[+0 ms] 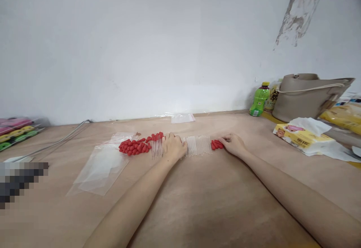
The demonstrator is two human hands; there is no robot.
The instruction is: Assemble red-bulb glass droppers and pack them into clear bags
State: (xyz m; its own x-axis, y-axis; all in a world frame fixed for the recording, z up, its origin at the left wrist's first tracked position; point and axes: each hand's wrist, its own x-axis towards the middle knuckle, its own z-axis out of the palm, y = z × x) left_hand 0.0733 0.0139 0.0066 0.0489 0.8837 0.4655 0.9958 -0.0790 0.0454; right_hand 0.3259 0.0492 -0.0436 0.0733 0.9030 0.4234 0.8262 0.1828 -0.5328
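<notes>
A row of thin clear plastic strips point(199, 145) lies across the middle of the table. My left hand point(173, 147) rests over the left part of this row, its fingers curled down and closed; what sits between the fingertips is hidden. Beside it on the left are a pile of small red drop-shaped pieces point(135, 147) and several more red pieces at the tops of the strips. At the row's right end lies a small group of red pieces point(216, 144). My right hand point(233, 144) touches this group, with thumb and fingertips closed around the rightmost piece.
Clear plastic bags point(101, 167) lie at left, partly under the red pile. A small white bag point(182, 118) is by the wall. A grey cable point(60, 141) and colourful packets point(17, 129) are far left. At right stand a green bottle point(259, 99), beige bag point(306, 97) and tissue pack point(303, 137).
</notes>
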